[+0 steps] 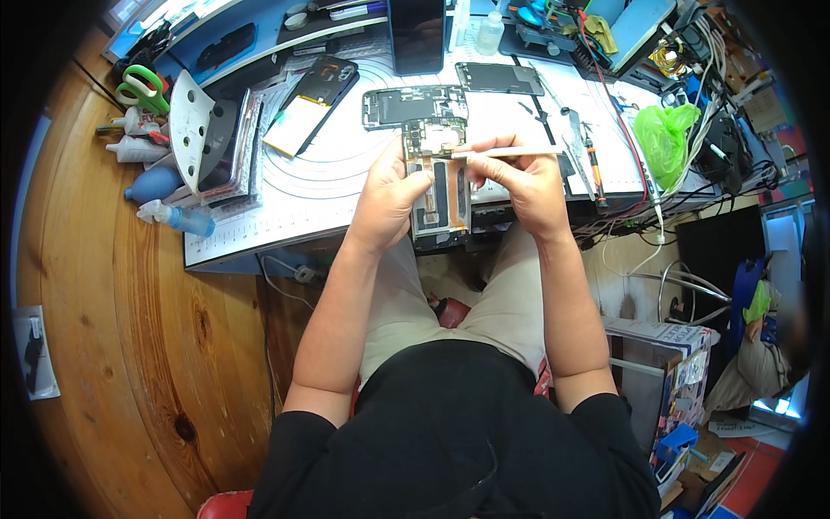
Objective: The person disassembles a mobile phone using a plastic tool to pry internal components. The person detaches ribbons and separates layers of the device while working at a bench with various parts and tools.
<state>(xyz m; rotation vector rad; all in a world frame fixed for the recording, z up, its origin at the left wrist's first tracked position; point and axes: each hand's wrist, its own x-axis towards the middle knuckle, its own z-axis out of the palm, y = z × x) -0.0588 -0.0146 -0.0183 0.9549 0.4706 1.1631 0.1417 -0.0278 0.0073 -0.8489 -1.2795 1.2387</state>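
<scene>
An opened phone (pixel 439 195), its circuit board and inner parts bare, is held upright over the table's front edge. My left hand (pixel 389 201) grips its left side, the thumb lying across the inner parts. My right hand (pixel 526 183) is closed on a slim white stick-shaped tool (pixel 523 151), whose tip points left at the circuit board near the top of the phone. Some right fingers are beside the phone's right edge; whether they touch it I cannot tell. Just behind lies another opened phone part (pixel 411 105), partly overlapped by the held phone.
A dark phone panel (pixel 500 79) lies at the back. Tweezers (pixel 577 147) and an orange-black screwdriver (pixel 593 164) lie at right, near a green plastic bag (pixel 664 143) and cables. Green-handled scissors (pixel 143 90), a blue blower bulb (pixel 154 185) and a spray bottle (pixel 180 218) stand left.
</scene>
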